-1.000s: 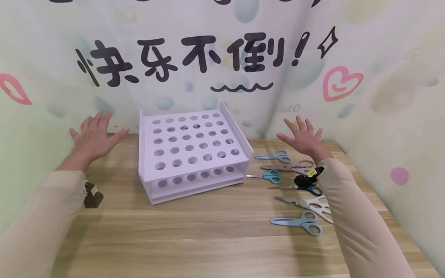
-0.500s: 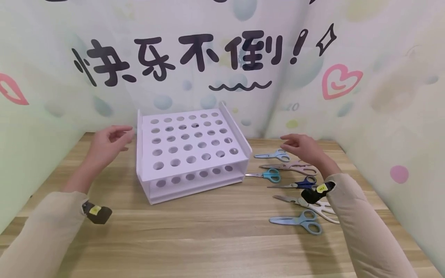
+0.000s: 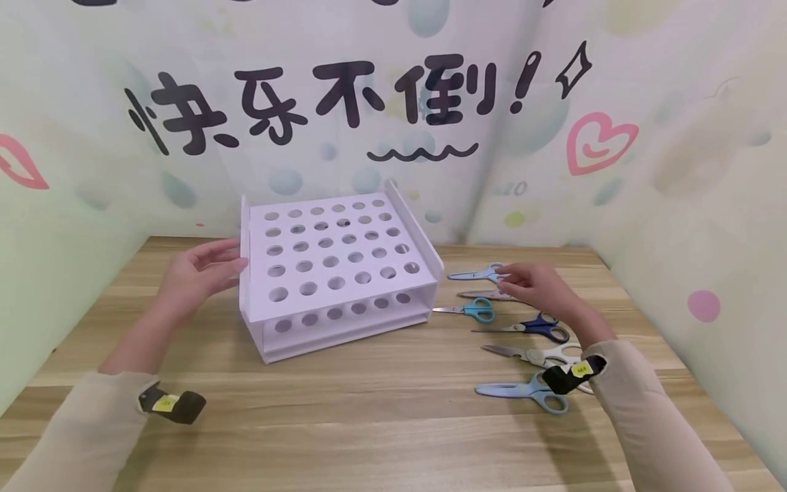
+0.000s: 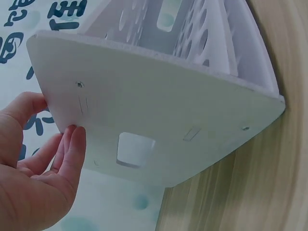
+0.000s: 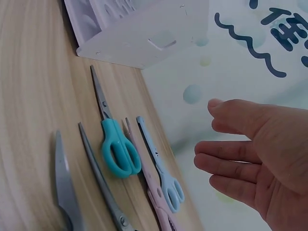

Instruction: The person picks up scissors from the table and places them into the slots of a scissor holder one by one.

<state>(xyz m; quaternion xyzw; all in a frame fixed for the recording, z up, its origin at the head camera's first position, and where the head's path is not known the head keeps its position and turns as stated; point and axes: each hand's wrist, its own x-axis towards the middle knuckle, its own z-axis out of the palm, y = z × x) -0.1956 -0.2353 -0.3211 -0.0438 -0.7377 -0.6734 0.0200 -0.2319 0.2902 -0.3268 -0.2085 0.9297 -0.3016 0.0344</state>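
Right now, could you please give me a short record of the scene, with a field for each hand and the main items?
left hand: open, fingers touching the left side panel of the white rack
right hand: open, above the scissors, holding nothing
rack: many round holes, none filled
scissors: six pairs lying flat to the right of the rack
surface: wooden table

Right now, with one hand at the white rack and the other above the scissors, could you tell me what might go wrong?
The left hand only touches the rack's side panel with straight fingers; a push might slide the light rack across the table.

The right hand hovers open over closely laid scissors; reaching for the light blue scissors could nudge the pink scissors beside them, or meet a blade tip.
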